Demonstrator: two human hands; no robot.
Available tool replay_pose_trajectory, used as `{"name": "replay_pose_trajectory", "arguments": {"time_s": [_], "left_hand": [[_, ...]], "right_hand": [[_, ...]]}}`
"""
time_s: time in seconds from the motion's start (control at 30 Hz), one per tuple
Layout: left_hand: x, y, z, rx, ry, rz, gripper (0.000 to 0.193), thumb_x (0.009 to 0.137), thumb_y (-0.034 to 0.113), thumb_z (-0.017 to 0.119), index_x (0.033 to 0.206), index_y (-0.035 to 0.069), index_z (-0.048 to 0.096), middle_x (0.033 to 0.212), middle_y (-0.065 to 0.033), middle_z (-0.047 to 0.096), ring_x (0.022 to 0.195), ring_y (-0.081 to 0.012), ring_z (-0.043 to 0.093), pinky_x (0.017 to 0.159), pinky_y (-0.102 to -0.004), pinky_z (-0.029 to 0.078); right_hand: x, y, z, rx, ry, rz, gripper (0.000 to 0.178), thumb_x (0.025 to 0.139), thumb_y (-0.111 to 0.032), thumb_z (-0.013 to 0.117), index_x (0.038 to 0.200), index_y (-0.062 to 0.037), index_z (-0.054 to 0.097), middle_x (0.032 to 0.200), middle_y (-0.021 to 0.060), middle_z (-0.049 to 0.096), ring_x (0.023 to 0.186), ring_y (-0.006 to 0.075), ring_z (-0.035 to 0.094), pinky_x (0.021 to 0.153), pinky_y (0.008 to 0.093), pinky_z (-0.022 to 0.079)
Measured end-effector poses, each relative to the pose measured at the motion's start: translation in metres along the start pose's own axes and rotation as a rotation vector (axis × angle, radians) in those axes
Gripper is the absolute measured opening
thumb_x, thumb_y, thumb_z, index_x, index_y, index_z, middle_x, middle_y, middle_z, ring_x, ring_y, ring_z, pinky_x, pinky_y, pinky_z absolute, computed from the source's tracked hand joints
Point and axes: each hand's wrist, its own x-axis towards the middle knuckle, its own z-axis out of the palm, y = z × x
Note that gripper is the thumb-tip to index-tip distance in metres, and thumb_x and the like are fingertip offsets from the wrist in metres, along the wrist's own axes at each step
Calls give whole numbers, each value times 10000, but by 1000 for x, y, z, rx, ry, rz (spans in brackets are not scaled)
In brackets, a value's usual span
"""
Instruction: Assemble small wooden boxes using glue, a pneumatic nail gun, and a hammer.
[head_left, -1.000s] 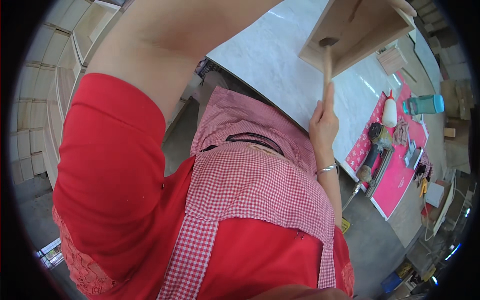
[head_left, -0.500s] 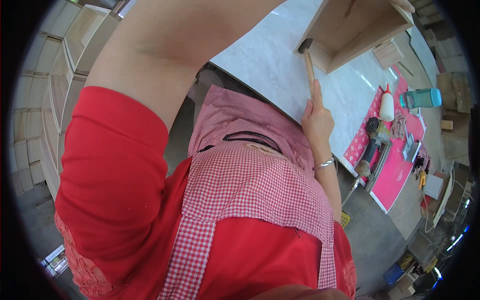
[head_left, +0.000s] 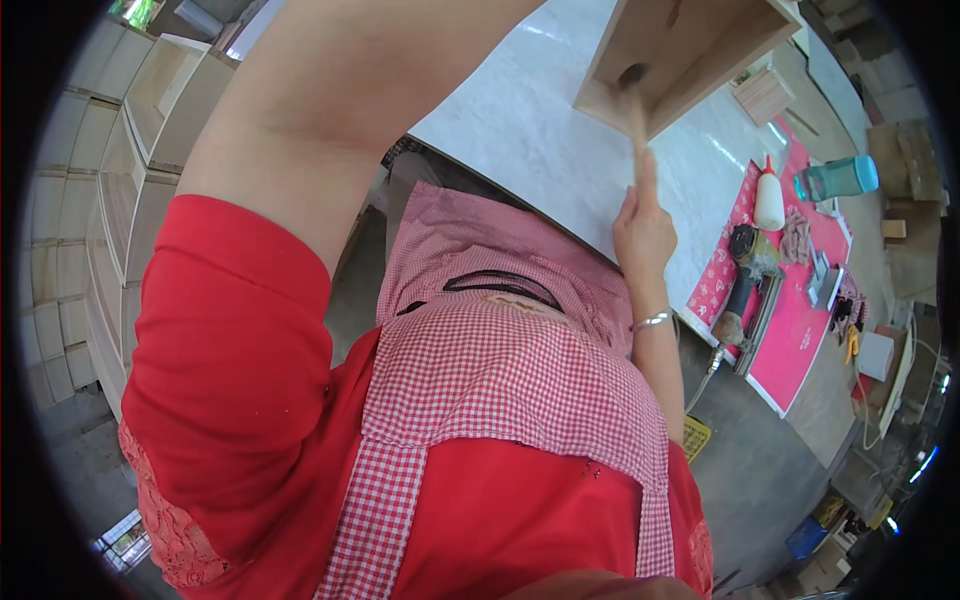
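Observation:
My right hand [head_left: 643, 238] is closed round the wooden handle of a hammer [head_left: 641, 140]. Its dark head, smeared by motion, is at the near inner corner of an open wooden box [head_left: 690, 60]. That pale box stands tilted on the white marble-patterned tabletop [head_left: 530, 100] and runs past the upper edge of the view. My left arm [head_left: 350, 90] reaches up and out of the picture, so the left hand does not show.
Right of the box lie a wood block [head_left: 763, 95], a white glue bottle [head_left: 769, 200] with a red tip, a teal bottle [head_left: 838, 179] and a nail gun [head_left: 743, 285] with its hose, by pink sheeting [head_left: 790, 345]. Wooden drawers [head_left: 165, 100] are stacked at the left.
The hammer head has shifted right and slightly up, with my right hand a little lower. The box sits slightly further left and up in view, and the left fingers have left the picture.

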Motion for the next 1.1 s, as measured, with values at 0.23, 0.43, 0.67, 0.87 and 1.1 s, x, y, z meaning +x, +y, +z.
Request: {"name": "replay_pose_trajectory", "arguments": {"time_s": [0.23,0.43,0.67,0.87,1.1], "left_hand": [[-9,-5,-3,62,4,77,890,866,770,355,1437,96,467,1503,-184,382,1417,-326,339,1160,-441,274],[-18,-7,-2,105,-7,149,899,865,781,340,1448,107,458,1525,-180,364,1433,-331,321,1172,-439,258],[-25,-4,-2,147,-14,235,907,864,792,325,1459,119,449,1547,-176,345,1450,-337,303,1184,-438,242],[-26,10,5,129,34,219,946,834,829,330,1449,122,464,1522,-189,380,1423,-356,351,1172,-445,269],[-62,-44,5,18,225,622,668,854,421,641,1359,4,512,1432,-187,478,1381,-317,391,1142,-399,323]], "right_hand": [[19,-5,2,-8,-10,-13,623,930,-165,570,1509,-226,350,686,194,665,613,389,657,539,495,497],[25,-10,-5,3,-39,-9,617,940,-196,552,1514,-262,337,709,223,663,651,420,656,575,533,496],[-5,1,-11,29,44,23,610,935,-183,565,1505,-248,358,667,216,646,609,415,643,543,515,488],[-44,26,-23,-70,25,119,604,924,-160,579,1493,-209,383,650,178,649,570,376,644,513,481,487],[-118,68,-52,219,480,113,432,963,-122,543,1388,-62,493,943,228,679,786,421,659,663,455,523]]}}
